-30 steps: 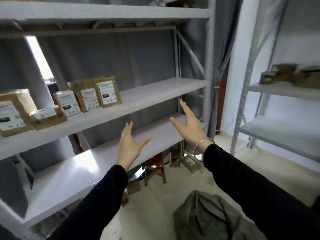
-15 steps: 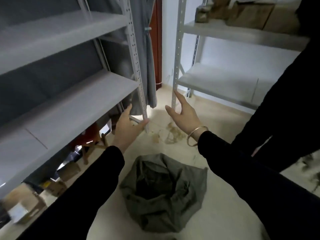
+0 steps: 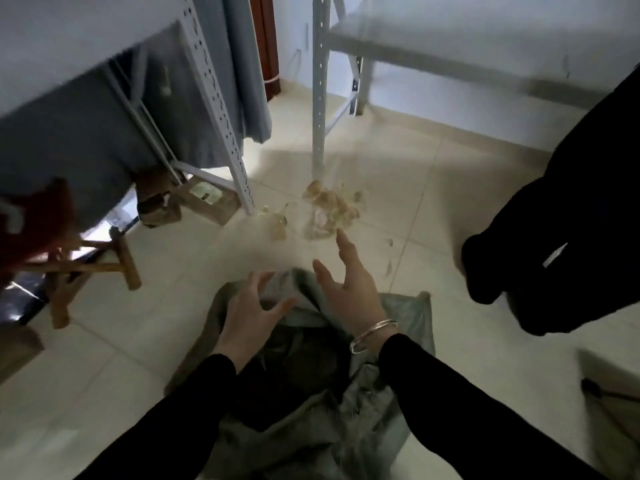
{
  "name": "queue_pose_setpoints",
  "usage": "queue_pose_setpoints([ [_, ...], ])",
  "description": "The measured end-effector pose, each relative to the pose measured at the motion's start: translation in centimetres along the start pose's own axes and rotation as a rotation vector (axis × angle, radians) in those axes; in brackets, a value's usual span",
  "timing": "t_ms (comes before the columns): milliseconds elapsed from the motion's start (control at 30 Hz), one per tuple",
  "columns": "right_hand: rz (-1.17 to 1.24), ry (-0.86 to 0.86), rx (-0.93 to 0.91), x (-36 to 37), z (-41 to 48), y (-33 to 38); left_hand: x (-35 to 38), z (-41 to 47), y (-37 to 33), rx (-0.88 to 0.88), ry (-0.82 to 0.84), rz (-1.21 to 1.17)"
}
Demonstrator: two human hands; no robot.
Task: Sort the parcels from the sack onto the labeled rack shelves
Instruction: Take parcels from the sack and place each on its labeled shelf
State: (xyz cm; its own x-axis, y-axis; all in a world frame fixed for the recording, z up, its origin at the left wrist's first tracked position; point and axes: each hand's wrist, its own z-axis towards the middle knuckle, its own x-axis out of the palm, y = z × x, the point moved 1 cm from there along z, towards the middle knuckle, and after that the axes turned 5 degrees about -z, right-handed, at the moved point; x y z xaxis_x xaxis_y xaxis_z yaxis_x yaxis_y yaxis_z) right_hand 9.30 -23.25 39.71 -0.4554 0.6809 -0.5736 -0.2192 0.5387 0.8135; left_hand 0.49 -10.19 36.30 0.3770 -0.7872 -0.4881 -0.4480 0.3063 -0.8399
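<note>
Grey-green sack (image 3: 407, 327) slumps on the tiled floor (image 3: 145, 341), mouth open, interior dark; no parcels discernible. Left hand (image 3: 254, 318) and right hand (image 3: 349, 294) hover over its far rim, each grip apart, fingers spread, empty. Opening lies just below, bodyward; left hand looks nearer.

You have turned from the rack (image 3: 213, 98) and looked down, so the sack (image 3: 346, 427) now fills the lower view. Your left hand (image 3: 249, 320) and right hand (image 3: 349, 292) have dropped from shelf height to just above its open mouth, fingers spread.
</note>
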Motion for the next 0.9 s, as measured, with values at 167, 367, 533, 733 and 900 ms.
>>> queue_pose_setpoints([
  [167,0.054,0.103,0.014,12.8,0.7,-18.6,11.6,5.7,17.4,0.057,0.023,0.05],
  [367,-0.267,0.258,-0.044,21.2,5.5,-34.1,18.2,11.8,32.1,0.163,0.096,0.288],
  [533,-0.373,0.164,-0.024,23.8,6.8,-39.4,19.3,12.6,36.6,0.197,0.028,0.424],
  [733,-0.972,0.698,-0.023,24.1,3.6,-43.8,22.6,8.7,40.6,-0.134,0.53,0.929],
  [900,-1.127,0.862,0.039,23.7,1.2,-45.7,23.7,5.4,42.0,-0.23,0.575,1.208],
])
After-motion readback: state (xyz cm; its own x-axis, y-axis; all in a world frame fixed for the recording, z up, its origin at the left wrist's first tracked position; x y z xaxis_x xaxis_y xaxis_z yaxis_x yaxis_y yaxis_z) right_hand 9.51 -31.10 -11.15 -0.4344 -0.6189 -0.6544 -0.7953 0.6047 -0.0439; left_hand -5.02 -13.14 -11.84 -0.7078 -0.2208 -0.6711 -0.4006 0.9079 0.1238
